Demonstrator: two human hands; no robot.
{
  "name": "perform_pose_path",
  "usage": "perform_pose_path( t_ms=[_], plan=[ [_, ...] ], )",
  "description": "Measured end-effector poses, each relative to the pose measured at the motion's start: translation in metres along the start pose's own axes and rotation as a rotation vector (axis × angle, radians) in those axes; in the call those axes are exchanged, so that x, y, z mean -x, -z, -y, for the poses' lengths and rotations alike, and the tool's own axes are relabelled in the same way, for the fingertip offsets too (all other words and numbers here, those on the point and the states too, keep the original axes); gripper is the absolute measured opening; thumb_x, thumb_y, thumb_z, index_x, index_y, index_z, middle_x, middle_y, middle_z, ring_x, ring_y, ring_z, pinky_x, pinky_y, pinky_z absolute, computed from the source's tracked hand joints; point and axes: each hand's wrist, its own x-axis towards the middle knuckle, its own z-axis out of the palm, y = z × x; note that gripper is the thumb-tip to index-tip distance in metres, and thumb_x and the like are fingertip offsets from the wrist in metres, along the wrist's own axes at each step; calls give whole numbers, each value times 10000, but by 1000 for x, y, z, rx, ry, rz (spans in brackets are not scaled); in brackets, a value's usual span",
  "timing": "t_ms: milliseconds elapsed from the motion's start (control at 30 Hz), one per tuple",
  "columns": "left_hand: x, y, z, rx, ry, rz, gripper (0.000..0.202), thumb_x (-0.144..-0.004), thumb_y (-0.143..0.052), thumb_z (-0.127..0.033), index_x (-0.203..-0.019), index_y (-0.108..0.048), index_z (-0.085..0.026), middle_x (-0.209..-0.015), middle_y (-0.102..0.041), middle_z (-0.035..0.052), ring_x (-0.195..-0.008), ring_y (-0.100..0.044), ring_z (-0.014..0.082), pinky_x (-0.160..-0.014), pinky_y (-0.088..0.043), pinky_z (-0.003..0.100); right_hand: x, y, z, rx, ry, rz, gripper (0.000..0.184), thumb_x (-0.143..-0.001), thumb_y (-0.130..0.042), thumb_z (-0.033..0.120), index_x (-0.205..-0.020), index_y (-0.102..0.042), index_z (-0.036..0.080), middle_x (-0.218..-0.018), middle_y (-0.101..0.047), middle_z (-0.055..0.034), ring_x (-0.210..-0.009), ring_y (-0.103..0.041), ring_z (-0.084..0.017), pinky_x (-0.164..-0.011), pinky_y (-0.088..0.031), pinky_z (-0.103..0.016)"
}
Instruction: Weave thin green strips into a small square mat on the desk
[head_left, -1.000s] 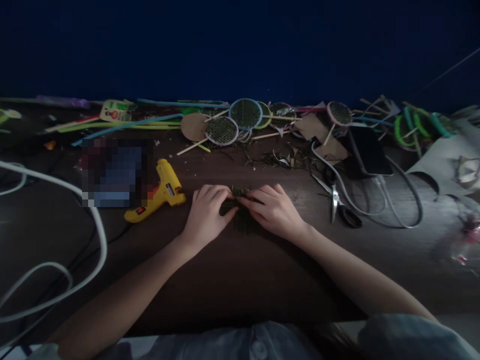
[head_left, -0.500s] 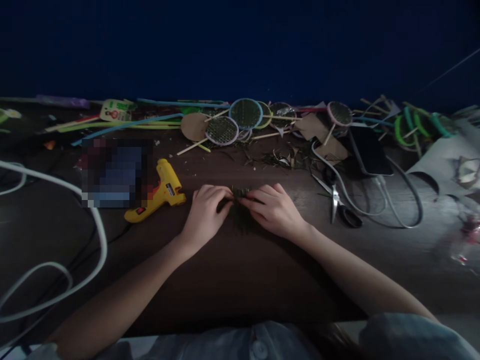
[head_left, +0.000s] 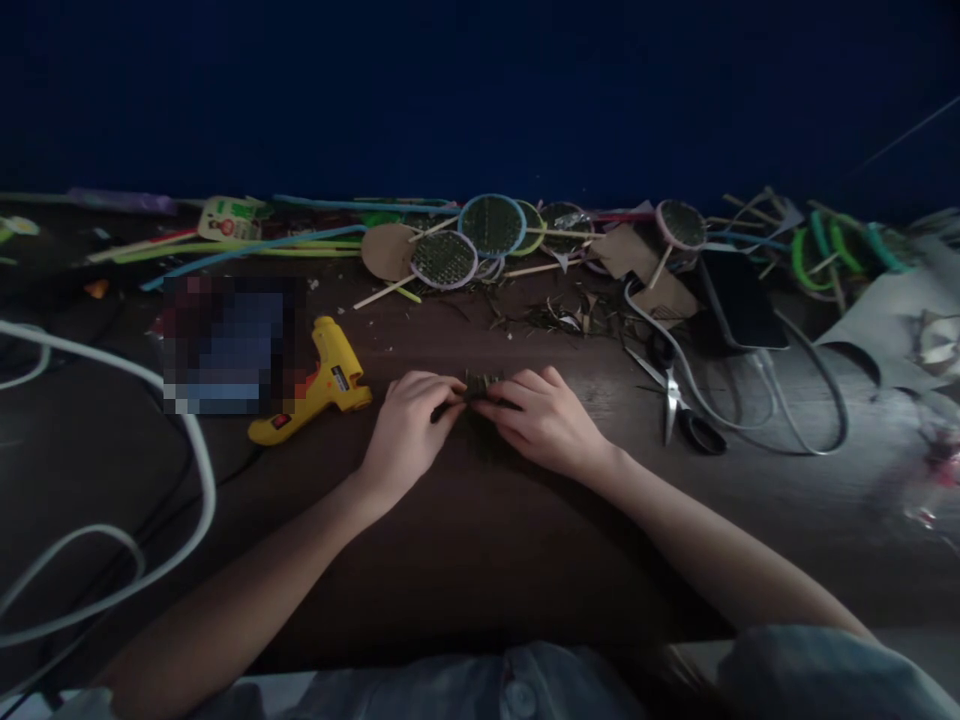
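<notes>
A small dark green piece of woven strips lies between my two hands near the middle of the table. At its left end my left hand pinches it between thumb and fingers. My right hand grips the opposite end, fingers bent over it. The fingers cover much of the piece, and its lower part is too dark to make out. Left of my left hand lies a yellow hot glue gun. Black-handled scissors rest open on the table to the right of my right hand.
Round woven fans on sticks line the back, among coloured pipe cleaners and cardboard pieces. Dark green scraps lie before them. A phone with a cable is at right, a thick white cable at left.
My fingers have shifted slightly on the woven piece. Its lower part, which hung below my fingertips as green strips, shows less now. The other things stay put.
</notes>
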Motion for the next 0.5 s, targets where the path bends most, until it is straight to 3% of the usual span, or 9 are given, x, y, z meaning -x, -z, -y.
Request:
perform_pose_path(
  t_ms=[400, 500],
  plan=[
    [-1, 0, 1, 18, 20, 20, 54, -778, -581, -140, -747, -581, -186, -881, -667, 18, -884, -569, 187, -795, -439, 340, 3, -1, -3, -47, -4, 2, 259, -863, -427, 178, -1001, -646, 194, -974, -661, -44, -811, -494, -152, -643, -292, -306],
    [-1, -1, 1, 11, 16, 26, 55, -777, -578, -142, -749, -573, -190, -894, -664, 20, -896, -568, 196, -802, -433, 351, 5, -1, -4, -104, -68, -40, 257, -854, -427, 171, -992, -644, 179, -931, -662, -56, -808, -502, -155, -654, -304, -310]
  ],
)
